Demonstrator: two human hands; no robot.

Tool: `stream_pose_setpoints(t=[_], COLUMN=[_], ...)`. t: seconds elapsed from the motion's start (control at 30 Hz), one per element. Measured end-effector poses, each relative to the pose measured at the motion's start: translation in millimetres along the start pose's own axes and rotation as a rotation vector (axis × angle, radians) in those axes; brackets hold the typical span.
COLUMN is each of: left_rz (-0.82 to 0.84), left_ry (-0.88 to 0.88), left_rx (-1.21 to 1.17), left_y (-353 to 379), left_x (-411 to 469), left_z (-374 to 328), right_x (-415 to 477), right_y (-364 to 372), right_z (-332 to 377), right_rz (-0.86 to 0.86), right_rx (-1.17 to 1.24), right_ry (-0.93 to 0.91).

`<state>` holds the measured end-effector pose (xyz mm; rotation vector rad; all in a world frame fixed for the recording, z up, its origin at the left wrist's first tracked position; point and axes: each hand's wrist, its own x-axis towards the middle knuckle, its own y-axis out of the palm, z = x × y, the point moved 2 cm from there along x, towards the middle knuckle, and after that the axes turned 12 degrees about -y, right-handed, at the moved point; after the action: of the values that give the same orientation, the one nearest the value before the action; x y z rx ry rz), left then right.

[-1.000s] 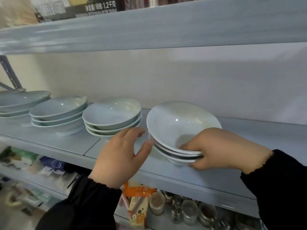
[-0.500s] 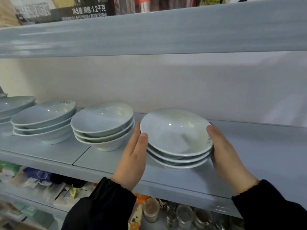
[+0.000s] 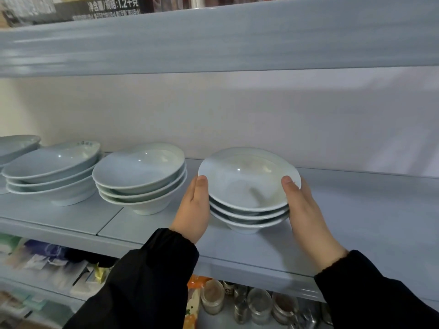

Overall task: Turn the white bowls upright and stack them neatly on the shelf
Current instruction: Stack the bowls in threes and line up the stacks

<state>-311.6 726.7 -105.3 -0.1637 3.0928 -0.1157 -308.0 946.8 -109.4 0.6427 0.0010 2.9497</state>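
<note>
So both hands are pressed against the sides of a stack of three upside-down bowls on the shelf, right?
Not quite: the head view shows the stack of three bowls upright, openings up. Otherwise yes: left hand and right hand press its sides on the shelf.

The leftmost bowl stack (image 3: 16,146) is cut off by the left frame edge, and in the stack of three white bowls (image 3: 247,186) the lower two show little beyond their rims. The fingers of the right hand (image 3: 306,210) pass behind that stack's rim, so whether they curl under it cannot be told. The printed box (image 3: 95,8) on the upper shelf is cropped at the top edge and its small print is unreadable. The packets (image 3: 47,264) and jars (image 3: 259,307) on the lower shelf are too blurred to identify.
</note>
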Motion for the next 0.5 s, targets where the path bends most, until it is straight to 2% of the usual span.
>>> stream_pose_setpoints(t=[0.37, 0.5], left_rz=[-0.004, -0.017], left_ry=[-0.035, -0.02], left_rx=[0.033, 0.035], left_y=[2.3, -3.8], left_x=[7.9, 4.0], left_z=[-7.6, -10.5], right_x=[4.8, 2.7], right_y=[5.6, 0.5], right_z=[3.3, 7.2], right_rz=[-0.025, 0.02], right_rx=[0.005, -0.025], right_ry=[-0.009, -0.028])
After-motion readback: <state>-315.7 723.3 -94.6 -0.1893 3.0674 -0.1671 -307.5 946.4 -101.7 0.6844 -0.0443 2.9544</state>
